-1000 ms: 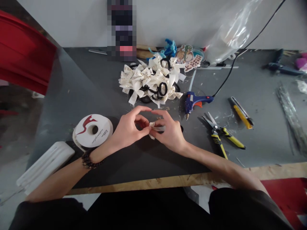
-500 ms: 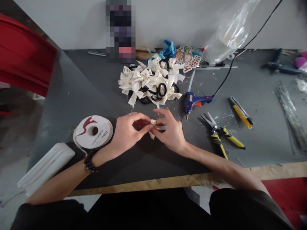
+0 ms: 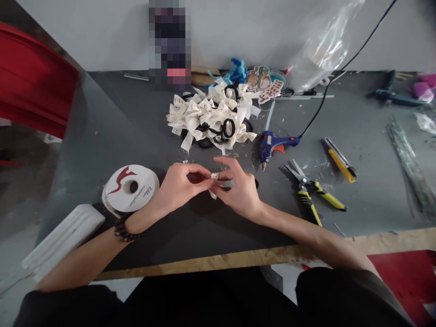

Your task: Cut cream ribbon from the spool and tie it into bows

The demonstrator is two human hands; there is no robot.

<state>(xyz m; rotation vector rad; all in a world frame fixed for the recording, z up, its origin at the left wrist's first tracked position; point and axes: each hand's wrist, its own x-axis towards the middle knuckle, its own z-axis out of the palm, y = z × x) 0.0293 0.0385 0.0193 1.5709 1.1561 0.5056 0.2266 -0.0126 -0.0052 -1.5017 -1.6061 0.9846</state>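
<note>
Grey tabletop (image 3: 119, 122) beneath both hands (image 3: 175, 188) (image 3: 240, 190) meets pale wall (image 3: 238, 32).

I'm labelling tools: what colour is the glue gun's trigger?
The trigger is orange, clearest in the head view.

Head-worn view, facing forward and down, near table (image 3: 119, 127)

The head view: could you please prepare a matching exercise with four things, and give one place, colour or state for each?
1. White ribbon piece
2. Ribbon spool
3. Hot glue gun
4. Scissors

A. blue, with orange trigger
B. blades apart
C. pinched between left hand and right hand
D. white, with red design

Pairs: 1-C, 2-D, 3-A, 4-B
</note>
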